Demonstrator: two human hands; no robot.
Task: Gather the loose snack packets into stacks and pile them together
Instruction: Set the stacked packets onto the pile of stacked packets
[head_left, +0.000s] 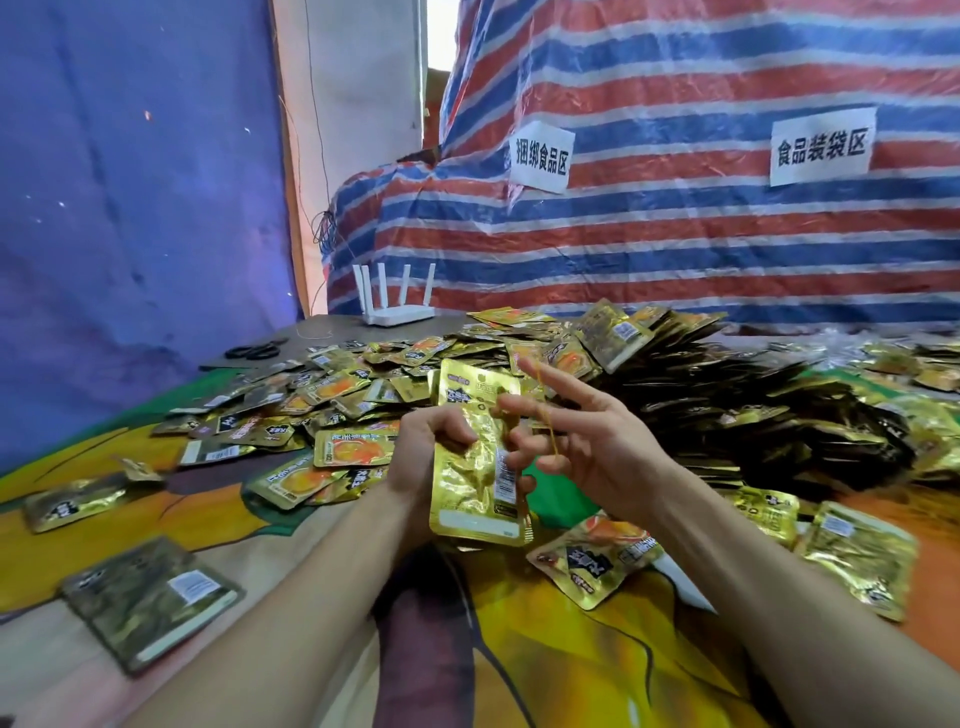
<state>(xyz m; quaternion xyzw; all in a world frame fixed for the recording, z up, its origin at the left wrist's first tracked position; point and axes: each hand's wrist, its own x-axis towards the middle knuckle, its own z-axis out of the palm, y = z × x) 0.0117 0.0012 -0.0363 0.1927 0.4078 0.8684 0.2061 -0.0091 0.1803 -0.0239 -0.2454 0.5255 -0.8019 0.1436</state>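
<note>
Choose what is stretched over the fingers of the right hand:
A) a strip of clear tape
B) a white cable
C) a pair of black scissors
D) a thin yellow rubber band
D: a thin yellow rubber band runs across the spread fingers of the right hand, while the left hand grips the stack of gold foil snack packets.

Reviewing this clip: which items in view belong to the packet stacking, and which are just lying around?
In use: left hand gripping the packet stack; right hand with a rubber band over its fingers; loose packets; piled stacks.
Lying about: white router; black scissors; paper signs.
</note>
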